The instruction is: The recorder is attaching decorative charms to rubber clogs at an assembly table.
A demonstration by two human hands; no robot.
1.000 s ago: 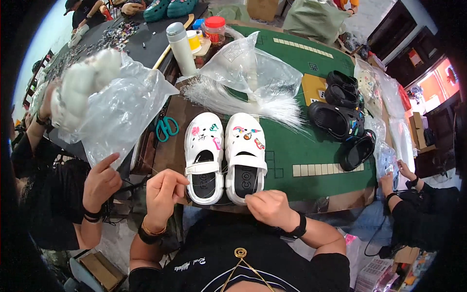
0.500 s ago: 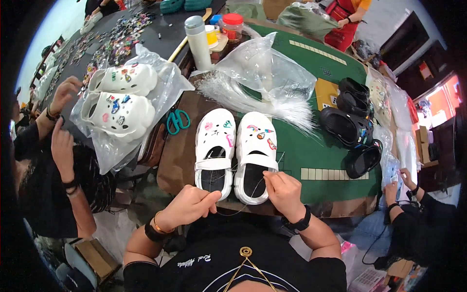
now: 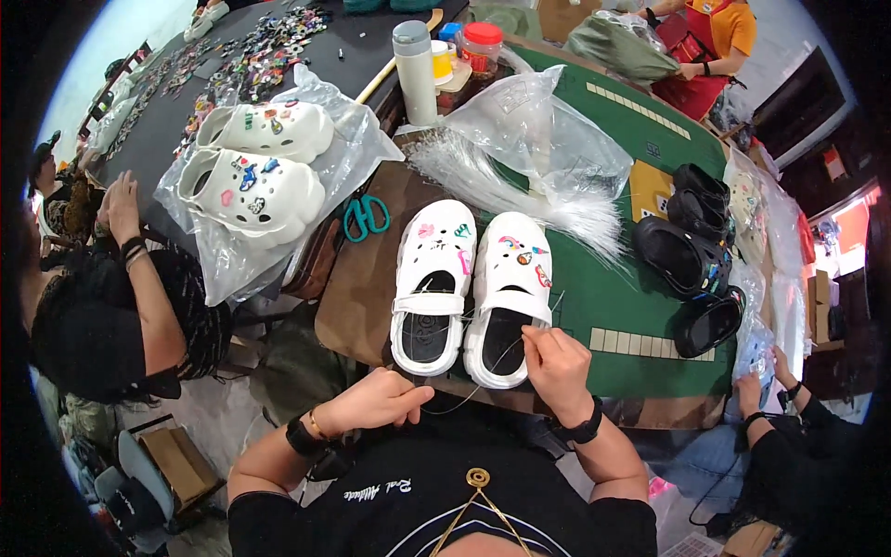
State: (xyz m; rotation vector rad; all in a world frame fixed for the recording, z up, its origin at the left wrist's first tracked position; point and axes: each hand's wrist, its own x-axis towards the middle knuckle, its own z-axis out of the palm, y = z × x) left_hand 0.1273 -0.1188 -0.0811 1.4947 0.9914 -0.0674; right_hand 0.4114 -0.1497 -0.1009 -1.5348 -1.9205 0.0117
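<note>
Two white clogs, a left one [image 3: 432,269] and a right one [image 3: 512,278], stand side by side at the table's near edge, toes pointing away from me. Colourful charms dot their tops. A thin clear plastic strand [image 3: 464,401] runs in a loose curve between my hands, with fine ends showing at the clogs' straps. My right hand [image 3: 557,364] pinches the strand over the right clog's heel opening. Below the left clog's heel, just off the table edge, my left hand [image 3: 379,405] is closed with thumb against curled fingers, apparently on the strand's other end.
Beyond the clogs lies a bundle of clear strands [image 3: 575,221] with a plastic bag [image 3: 585,130]. Teal scissors [image 3: 366,218] and bagged cream clogs [image 3: 264,190] are left. Black clogs [image 3: 682,255] sit right. A bottle [image 3: 415,79] stands behind. Other people work on both sides.
My left hand has drawn back toward me, away from the left clog's heel. My right hand stays over the right clog. The view has shifted, and the co-worker's hands at left have come together.
</note>
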